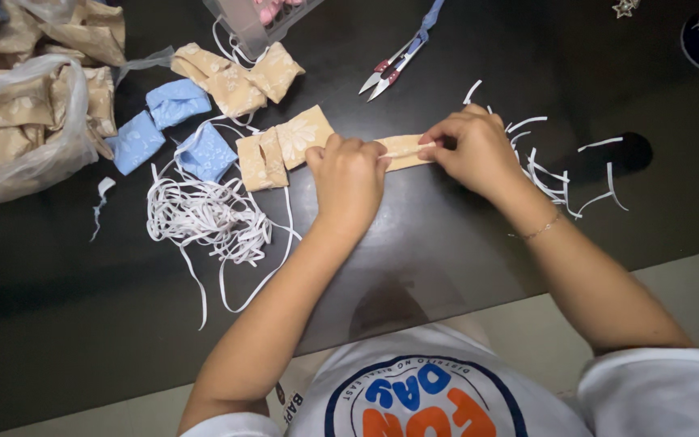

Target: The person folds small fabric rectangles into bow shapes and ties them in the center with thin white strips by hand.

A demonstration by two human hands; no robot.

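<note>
On a dark table top [446, 235], my left hand [348, 180] and my right hand [471, 150] both pinch a small beige floral fabric piece [404, 150], one at each end. A thin white elastic strip runs along the fabric between my fingers. Most of the fabric is hidden under my hands. A thin bracelet sits on my right wrist.
A tangle of white elastic [204, 214] lies left of my left hand, with beige pieces [283, 146] and blue pieces [175, 101] behind it. A plastic bag of beige fabric [18, 121] sits far left. Thread snips [394, 69] lie behind; short elastic offcuts [556, 174] lie right.
</note>
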